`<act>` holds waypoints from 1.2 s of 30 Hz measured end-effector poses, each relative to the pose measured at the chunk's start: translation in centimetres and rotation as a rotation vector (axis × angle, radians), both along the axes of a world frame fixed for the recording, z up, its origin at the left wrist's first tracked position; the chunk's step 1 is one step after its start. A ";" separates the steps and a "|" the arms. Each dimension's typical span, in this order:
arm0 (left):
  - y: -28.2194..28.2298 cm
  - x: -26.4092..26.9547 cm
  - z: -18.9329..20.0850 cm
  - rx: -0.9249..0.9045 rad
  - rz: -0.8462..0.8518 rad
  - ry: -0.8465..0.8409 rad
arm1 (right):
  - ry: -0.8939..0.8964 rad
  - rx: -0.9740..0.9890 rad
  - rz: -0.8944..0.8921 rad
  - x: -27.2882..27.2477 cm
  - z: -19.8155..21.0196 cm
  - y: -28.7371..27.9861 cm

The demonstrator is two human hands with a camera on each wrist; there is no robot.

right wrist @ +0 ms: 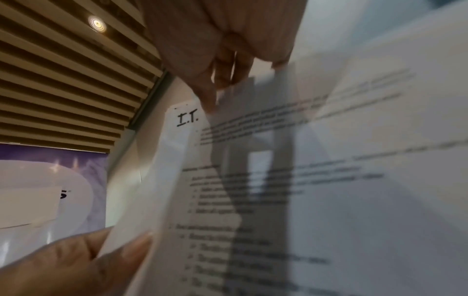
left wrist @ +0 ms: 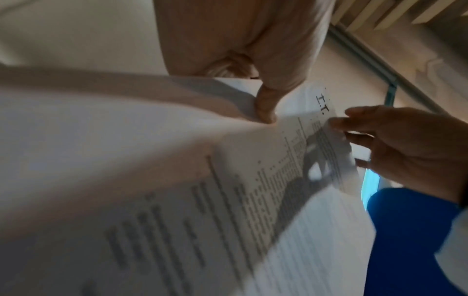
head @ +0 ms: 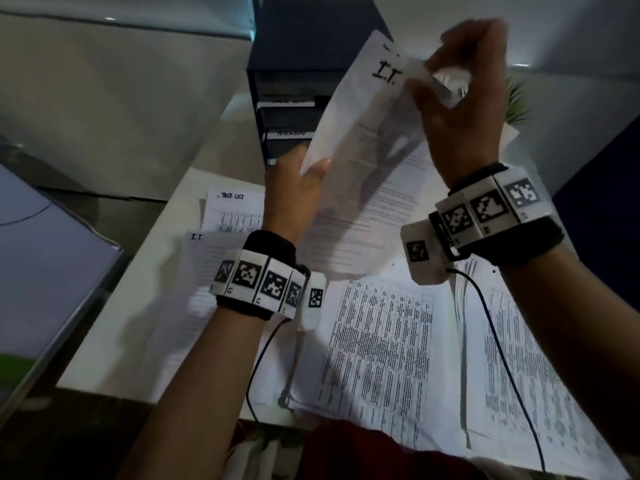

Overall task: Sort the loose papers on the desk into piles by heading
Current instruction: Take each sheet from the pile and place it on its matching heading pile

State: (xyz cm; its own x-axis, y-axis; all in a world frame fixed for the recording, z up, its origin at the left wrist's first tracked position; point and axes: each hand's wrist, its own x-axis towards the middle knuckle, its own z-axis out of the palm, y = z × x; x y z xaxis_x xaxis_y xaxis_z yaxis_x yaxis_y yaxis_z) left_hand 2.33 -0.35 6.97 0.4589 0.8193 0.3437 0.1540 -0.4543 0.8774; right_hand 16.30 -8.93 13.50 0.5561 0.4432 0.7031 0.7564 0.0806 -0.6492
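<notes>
I hold a printed sheet headed "I.T." upright above the desk. My left hand grips its lower left edge, with the thumb pressed on the front. My right hand pinches the top right corner, where a second layer of paper curls away. On the desk lie a sheet headed "TASK LIST", another headed "I.T.", and loose sheets with printed tables near me.
A dark organiser with labelled slots stands at the back of the white desk. A green plant shows behind my right hand. More text pages cover the right side. Wrist cables trail over the papers.
</notes>
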 end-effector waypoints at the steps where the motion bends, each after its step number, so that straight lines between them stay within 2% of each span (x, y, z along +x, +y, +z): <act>1: 0.2 -0.5 0.1 0.004 0.050 -0.018 | -0.038 0.032 -0.074 0.1 -0.2 -0.1; 2: 0.5 -1.2 0.2 -0.003 0.099 -0.047 | -0.060 0.034 -0.160 0.7 -1.0 0.0; 4: 1.2 -2.8 0.5 -0.063 0.153 -0.130 | 0.105 -0.040 -0.219 1.4 -3.1 0.1; 7: 2.7 -5.0 -0.2 -0.199 0.170 -0.227 | 0.626 -0.125 0.158 0.7 -6.5 0.1; 8: 3.4 -5.6 -0.9 -0.221 0.177 -0.244 | 0.719 -0.167 0.264 0.1 -7.7 0.2; 9: 3.9 -6.4 -1.5 -0.265 0.204 -0.218 | 0.767 -0.209 0.290 -1.0 -8.6 0.4; 14: 7.5 -11.8 -7.7 -0.491 0.358 0.115 | 0.760 -0.401 0.097 -6.3 -14.9 1.3; 18: 8.0 -17.1 -12.7 -0.686 0.438 0.694 | 0.791 -0.626 0.029 -10.4 -19.7 1.9; 21: 7.0 -19.2 -14.7 -0.744 0.398 0.925 | 0.783 -0.801 -0.016 -13.2 -21.1 1.8; 23: 6.7 -19.5 -15.5 -0.736 0.366 0.977 | 0.779 -0.919 -0.023 -14.7 -21.5 1.7; 27: 6.0 -19.0 -15.9 -0.692 0.366 0.942 | 0.723 -1.073 -0.126 -17.1 -22.4 2.4; 30: 5.3 -18.6 -16.1 -0.663 0.370 0.942 | 0.651 -1.144 -0.047 -18.4 -22.8 2.5; 33: 4.6 -18.2 -15.9 -0.651 0.388 0.964 | 0.633 -1.121 0.074 -17.6 -22.6 2.0; 36: 4.2 -16.6 -15.1 -0.612 0.417 0.968 | 0.652 -0.968 0.099 -14.7 -21.4 0.9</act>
State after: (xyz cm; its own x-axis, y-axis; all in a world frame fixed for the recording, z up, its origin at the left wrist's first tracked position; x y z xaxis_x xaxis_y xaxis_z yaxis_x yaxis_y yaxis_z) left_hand -14.25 3.85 -8.09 -0.0258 0.8716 -0.4895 0.8985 0.2348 0.3708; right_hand 1.55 -7.99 -7.87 0.6199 0.6985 -0.3574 0.2754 -0.6202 -0.7345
